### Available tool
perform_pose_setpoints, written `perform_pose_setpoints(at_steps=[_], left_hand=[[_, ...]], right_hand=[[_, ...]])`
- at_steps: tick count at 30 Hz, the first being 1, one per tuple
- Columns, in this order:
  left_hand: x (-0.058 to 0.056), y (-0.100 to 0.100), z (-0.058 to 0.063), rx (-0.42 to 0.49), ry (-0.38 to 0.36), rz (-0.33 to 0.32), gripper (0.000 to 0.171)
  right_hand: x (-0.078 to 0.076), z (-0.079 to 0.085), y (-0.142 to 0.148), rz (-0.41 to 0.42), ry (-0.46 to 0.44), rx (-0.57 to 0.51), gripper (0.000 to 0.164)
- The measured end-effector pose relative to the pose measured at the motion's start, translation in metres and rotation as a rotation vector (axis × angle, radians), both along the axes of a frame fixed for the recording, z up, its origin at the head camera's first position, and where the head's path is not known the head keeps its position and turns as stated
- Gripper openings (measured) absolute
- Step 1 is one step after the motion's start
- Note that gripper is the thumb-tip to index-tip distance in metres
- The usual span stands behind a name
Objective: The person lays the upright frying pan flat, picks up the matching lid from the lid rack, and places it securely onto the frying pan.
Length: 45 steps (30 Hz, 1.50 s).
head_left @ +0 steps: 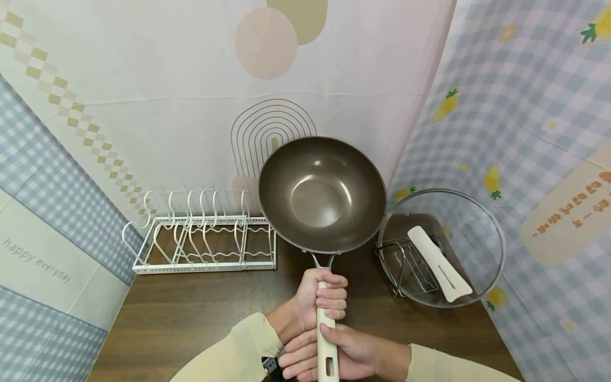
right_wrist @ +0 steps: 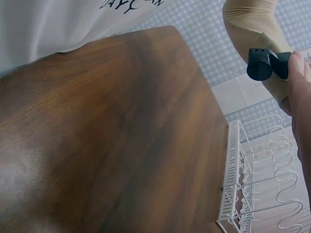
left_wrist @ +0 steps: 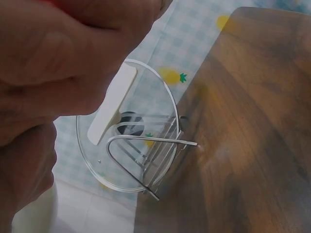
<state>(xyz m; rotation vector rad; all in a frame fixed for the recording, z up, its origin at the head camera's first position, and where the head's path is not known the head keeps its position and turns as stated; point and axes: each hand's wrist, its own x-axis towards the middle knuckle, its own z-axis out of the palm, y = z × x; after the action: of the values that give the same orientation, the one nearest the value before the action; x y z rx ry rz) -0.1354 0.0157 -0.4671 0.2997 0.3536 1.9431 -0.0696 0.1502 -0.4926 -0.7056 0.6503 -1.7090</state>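
Note:
A wok (head_left: 322, 196) with a brown inside and a cream handle (head_left: 327, 345) is held up over the table, its bowl tilted toward me. My left hand (head_left: 322, 300) grips the handle close to the bowl, fingers wrapped round it. Lower down, my right hand (head_left: 350, 350) lies under the handle with straight fingers behind it and the thumb across its top. In the left wrist view my left hand (left_wrist: 58, 63) fills the upper left corner. Part of my right hand (right_wrist: 302, 97) shows at the edge of the right wrist view; the wok is out of sight there.
To the left stands a white wire rack (head_left: 205, 265) with several upright loops. A glass lid (head_left: 502, 239) with a cream handle leans in a small metal stand (head_left: 398, 265) at the right. Patterned cloths (head_left: 157, 53) hang behind the wooden table (head_left: 191, 307).

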Motion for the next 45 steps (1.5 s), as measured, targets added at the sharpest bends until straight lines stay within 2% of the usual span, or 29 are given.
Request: perform_pose_setpoints(at_steps=[10, 16, 22, 28, 33, 37, 40, 45], left_hand=[[-0.001, -0.002, -0.002, 0.028, 0.005, -0.02, 0.034], [-0.003, -0.003, -0.002, 0.038, 0.018, -0.03, 0.035], [-0.004, -0.004, -0.002, 0.028, 0.04, -0.028, 0.031], [-0.004, -0.005, -0.004, 0.03, 0.016, -0.038, 0.031], [-0.003, -0.005, -0.006, 0.025, 0.021, -0.042, 0.031], [-0.003, -0.006, -0.007, 0.027, 0.025, -0.044, 0.031], [-0.004, -0.006, -0.007, 0.034, 0.032, -0.05, 0.031], [-0.004, -0.007, -0.006, 0.044, 0.03, -0.055, 0.031]], right_hand=[[-0.002, 0.002, 0.002, 0.021, 0.022, 0.01, 0.078], [-0.005, 0.003, 0.009, 0.036, 0.012, 0.015, 0.077], [-0.011, 0.002, 0.025, 0.063, 0.03, 0.092, 0.079], [-0.022, 0.003, 0.045, 0.072, 0.036, 0.143, 0.08], [-0.031, 0.005, 0.061, 0.066, 0.047, 0.176, 0.07], [-0.037, 0.012, 0.072, 0.115, 0.113, 0.194, 0.078], [-0.044, 0.02, 0.079, 0.172, 0.206, 0.209, 0.085], [-0.057, 0.037, 0.09, 0.232, 0.34, 0.208, 0.088]])
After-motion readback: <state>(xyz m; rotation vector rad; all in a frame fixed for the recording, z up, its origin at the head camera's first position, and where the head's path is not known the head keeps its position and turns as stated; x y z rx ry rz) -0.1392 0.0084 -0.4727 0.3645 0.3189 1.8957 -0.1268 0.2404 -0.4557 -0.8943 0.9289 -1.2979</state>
